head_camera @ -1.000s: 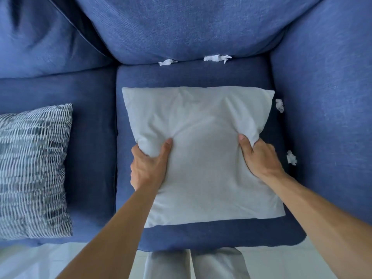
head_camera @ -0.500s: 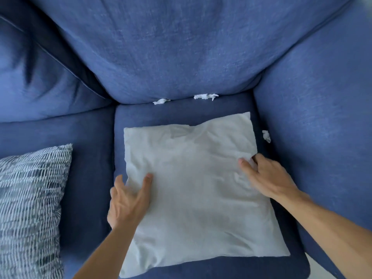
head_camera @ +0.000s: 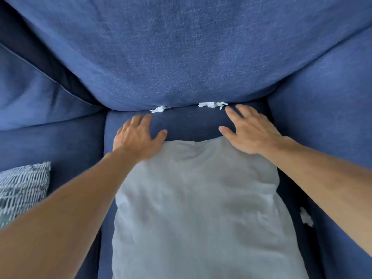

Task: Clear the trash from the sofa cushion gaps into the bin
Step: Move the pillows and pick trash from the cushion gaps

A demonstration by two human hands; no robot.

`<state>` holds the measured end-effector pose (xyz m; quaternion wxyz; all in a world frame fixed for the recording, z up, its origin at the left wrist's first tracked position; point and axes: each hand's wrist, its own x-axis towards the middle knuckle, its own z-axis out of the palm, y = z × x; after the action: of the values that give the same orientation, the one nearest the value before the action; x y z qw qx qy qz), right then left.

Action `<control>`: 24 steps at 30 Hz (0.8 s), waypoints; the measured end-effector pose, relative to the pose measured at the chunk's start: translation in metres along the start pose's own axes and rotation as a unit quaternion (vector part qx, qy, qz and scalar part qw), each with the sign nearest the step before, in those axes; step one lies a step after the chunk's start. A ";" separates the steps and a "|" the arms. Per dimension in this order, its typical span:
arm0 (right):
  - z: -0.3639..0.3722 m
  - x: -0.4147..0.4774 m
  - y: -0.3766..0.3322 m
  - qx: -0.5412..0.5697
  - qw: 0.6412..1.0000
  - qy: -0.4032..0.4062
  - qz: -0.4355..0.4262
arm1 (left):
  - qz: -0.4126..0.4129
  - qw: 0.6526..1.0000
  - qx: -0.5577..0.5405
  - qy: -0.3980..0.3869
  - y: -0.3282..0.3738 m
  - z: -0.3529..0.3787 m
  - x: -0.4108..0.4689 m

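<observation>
Looks down on a blue sofa (head_camera: 50,141): seat cushion (head_camera: 187,123) in the middle, back cushion (head_camera: 181,57) bulging above it, armrest (head_camera: 332,117) on the right. Lying on the seat cushion, a white pillow (head_camera: 191,208), covering most of it and leaving a bare strip at the back. At far left, on the next seat, a patterned pillow (head_camera: 22,188), partly cut by the edge. Wedged in the gap between seat and back, two white bits of trash: left scrap (head_camera: 159,109) and longer right scrap (head_camera: 212,104), both poking out. Down the gap by the armrest, a third scrap (head_camera: 306,217), just beside the right forearm. Over the bare strip, left hand (head_camera: 136,137), grip released, fingers spread, heel over the pillow's far edge, fingertips near the left scrap. Likewise right hand (head_camera: 251,133), grip released, fingers straight, tips just short of the right scrap; touching or not, cannot tell.
</observation>
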<state>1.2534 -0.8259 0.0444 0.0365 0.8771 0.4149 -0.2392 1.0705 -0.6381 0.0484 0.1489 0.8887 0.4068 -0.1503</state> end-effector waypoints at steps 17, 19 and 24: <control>0.046 0.109 -0.014 0.024 0.999 -0.009 -0.035 | 0.125 0.990 0.039 -0.045 0.002 0.058 0.110; 0.045 0.110 -0.011 0.017 0.999 -0.023 -0.045 | 0.131 0.988 0.045 -0.071 0.002 0.055 0.111; 0.031 0.121 -0.016 -0.005 0.992 -0.120 -0.036 | 0.126 0.977 0.077 -0.156 -0.003 0.045 0.121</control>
<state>1.2948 -0.7375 -0.0351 0.0814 0.8262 0.4402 -0.3419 1.1373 -0.5717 -0.0396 0.1592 0.9074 0.2501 -0.2979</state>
